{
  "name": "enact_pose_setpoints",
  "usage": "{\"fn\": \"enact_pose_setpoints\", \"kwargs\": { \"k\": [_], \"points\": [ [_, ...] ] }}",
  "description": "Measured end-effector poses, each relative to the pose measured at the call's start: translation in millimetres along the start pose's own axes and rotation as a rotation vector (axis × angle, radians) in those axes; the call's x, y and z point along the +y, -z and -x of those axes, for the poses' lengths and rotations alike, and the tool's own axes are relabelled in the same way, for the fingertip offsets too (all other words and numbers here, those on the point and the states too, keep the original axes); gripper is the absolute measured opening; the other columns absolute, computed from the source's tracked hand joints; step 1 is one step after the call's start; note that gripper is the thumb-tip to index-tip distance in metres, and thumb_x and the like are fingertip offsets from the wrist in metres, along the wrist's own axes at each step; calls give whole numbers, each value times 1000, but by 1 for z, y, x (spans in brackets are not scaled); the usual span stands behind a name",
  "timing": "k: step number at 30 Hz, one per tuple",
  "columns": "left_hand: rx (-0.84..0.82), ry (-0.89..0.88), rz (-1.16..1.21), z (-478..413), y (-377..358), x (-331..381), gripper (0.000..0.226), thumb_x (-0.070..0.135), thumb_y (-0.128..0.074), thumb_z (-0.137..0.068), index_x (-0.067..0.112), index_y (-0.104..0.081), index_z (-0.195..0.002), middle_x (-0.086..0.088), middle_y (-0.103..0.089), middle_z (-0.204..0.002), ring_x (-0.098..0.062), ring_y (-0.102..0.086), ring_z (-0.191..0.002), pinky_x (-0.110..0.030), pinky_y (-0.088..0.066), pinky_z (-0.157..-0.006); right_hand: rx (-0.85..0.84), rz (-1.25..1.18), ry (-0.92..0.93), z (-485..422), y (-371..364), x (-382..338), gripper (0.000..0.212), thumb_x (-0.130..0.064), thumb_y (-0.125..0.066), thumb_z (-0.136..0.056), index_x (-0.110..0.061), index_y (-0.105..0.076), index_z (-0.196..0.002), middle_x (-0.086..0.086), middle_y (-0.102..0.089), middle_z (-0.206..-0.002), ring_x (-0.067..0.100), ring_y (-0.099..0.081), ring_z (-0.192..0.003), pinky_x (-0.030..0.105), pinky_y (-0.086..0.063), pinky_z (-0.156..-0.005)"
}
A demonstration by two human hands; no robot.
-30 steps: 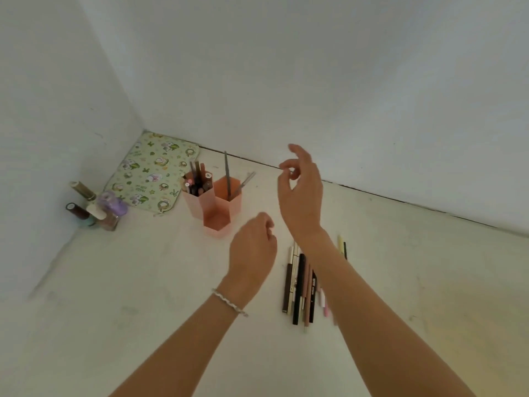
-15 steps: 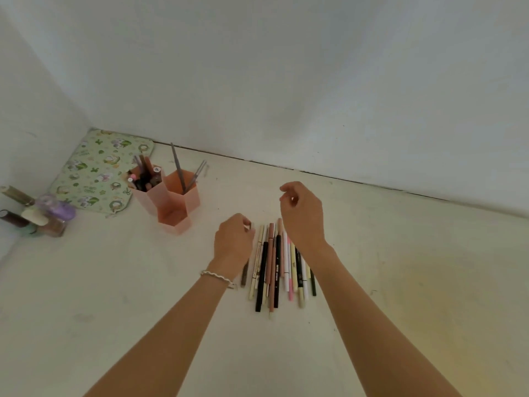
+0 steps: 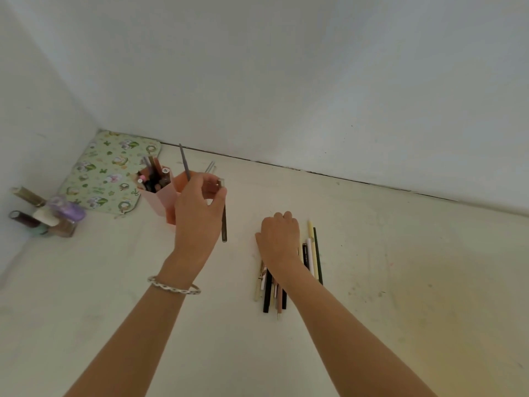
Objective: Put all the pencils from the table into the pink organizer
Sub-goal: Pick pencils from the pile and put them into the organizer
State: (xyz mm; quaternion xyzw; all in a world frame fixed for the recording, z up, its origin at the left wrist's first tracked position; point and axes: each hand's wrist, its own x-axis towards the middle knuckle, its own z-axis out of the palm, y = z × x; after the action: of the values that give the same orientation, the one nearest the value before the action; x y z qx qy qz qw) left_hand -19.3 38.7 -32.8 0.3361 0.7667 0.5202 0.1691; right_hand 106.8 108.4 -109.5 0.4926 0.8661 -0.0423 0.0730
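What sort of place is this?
Probably a home vanity or desk corner: a white table set against bare walls, with nail polish bottles, a pink organizer, loose pencils and a floral mat.

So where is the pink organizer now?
In the head view the pink organizer stands left of centre, partly hidden by the left hand that pinches a dark pencil, with the floral mat on its left.

pencils [image 3: 267, 293]: upper ends under right hand [image 3: 279, 239] | pink organizer [image 3: 159, 197]: partly behind left hand [image 3: 197, 213]
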Motion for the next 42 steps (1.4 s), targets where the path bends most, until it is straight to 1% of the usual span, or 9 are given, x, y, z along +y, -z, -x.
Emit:
{"fn": "enact_pose_setpoints", "kwargs": {
  "k": [13,16,18,23,27,31,34,37,42],
  "points": [
    [-36,-5,28,5,-4,-9,14,13,-67,-93,21,-59,-101,22,-59,-89,1,-63,-85,-10,-48,-75,-74,-47,-129,5,2,-1,24,-16,-53,-92,-15,-43,-70,1,-55,-84,21,-50,-89,30,-37,-79],
    [-24,-14,56,5,0,-5,15,11,-67,-93,19,-59,-102,19,-59,-91,-4,-63,-86,-12,-51,-78,-107,-389,-191,4,7,-1,31,-13,-55,-85,-12,-39,-59,-2,-42,-58,19,-48,-67,29,-35,-78],
    [56,-48,110,0,10,1,19,11,-65,-94,22,-59,-107,10,-63,-95,-8,-65,-87,-9,-52,-78,-95,-733,-280,-5,23,1,25,-18,-60,-83,-10,-49,-62,-2,-45,-55,15,-44,-53,25,-38,-66],
    [475,-247,97,-36,48,14,24,16,-57,-96,22,-60,-119,9,-63,-101,-8,-64,-90,-18,-54,-74,278,-1238,-236,-24,82,8,5,-18,-57,-91,-15,-57,-87,14,-70,-83,12,-54,-61,16,-41,-52],
    [424,-297,-73,-57,49,4,20,10,-54,-96,10,-60,-114,-2,-63,-101,-13,-62,-90,-30,-54,-84,566,-1410,-133,-20,106,-1,20,-11,-52,-94,-24,-46,-109,12,-70,-82,7,-57,-63,11,-44,-59],
    [324,-303,-569,-61,38,-18,15,16,-55,-96,17,-65,-108,-1,-70,-100,-23,-60,-106,-41,-35,-104,658,-1382,-34,-16,107,-15,28,-14,-50,-100,-27,-40,-123,-1,-72,-88,14,-66,-78,24,-53,-78],
    [250,-296,-786,-62,39,-25,20,21,-55,-96,18,-72,-105,-6,-62,-127,-28,-45,-132,-46,-22,-113,665,-1335,57,-15,100,-33,24,-17,-49,-101,-26,-41,-122,-2,-71,-90,11,-66,-76,22,-53,-72],
    [362,-359,-702,-65,50,-14,24,19,-55,-93,18,-71,-111,-8,-59,-131,-30,-44,-133,-46,-25,-113,650,-1271,153,-19,93,-58,21,-19,-47,-102,-28,-41,-120,-5,-71,-92,8,-65,-73,20,-52,-66],
    [468,-423,-476,-58,66,14,32,5,-53,-85,15,-69,-111,-5,-64,-117,-28,-51,-121,-43,-39,-101,462,-1022,254,-30,74,-84,16,-18,-50,-101,-20,-49,-117,0,-67,-98,17,-61,-78,38,-53,-73]
  ]
}}
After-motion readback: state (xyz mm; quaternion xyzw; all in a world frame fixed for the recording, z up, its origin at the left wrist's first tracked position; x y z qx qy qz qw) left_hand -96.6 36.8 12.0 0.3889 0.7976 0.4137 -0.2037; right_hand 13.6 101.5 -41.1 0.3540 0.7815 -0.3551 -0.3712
